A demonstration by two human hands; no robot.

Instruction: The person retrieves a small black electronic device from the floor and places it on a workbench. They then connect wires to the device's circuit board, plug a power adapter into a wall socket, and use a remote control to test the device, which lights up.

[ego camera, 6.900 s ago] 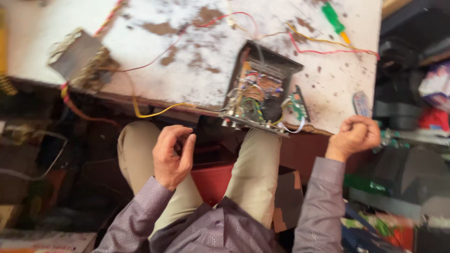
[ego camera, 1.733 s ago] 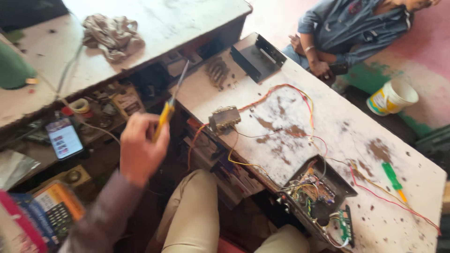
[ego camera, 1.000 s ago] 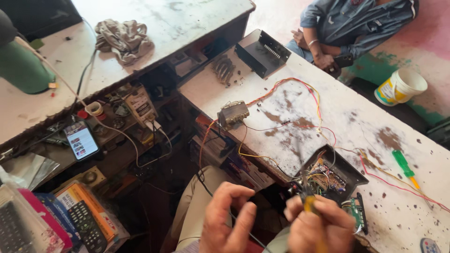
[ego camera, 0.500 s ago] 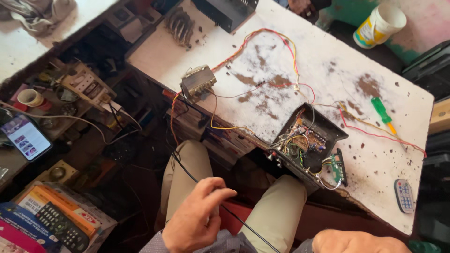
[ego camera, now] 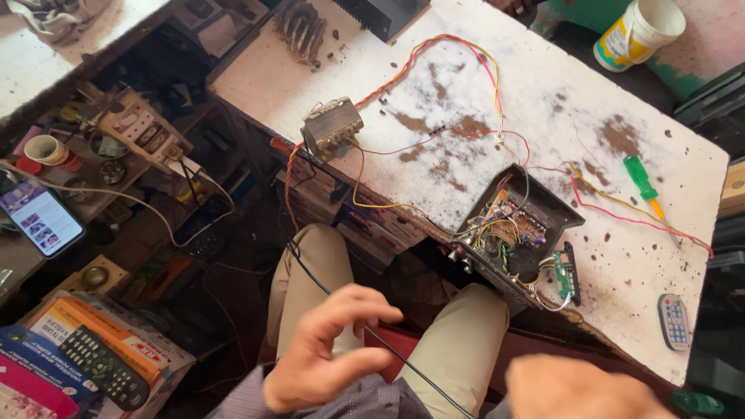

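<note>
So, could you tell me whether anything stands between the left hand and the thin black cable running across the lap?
Nothing visible does. The left hand hovers over the lap with its fingers spread, and the thin black cable passes right under its fingertips; whether they touch it is unclear. The right hand is blurred, lower right.

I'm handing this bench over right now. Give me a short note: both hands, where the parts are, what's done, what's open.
Left hand: open, fingers loosely curled around a thin black cable over the lap; no firm grip visible.
Right hand: blurred at the bottom edge, apparently empty.
Open black box with loose wiring sits at the near edge of the white table, small green board hanging out.
Transformer wired to it.
Green screwdriver and small remote lie to the right.
Box open, wires loose; nothing closed up.
</note>
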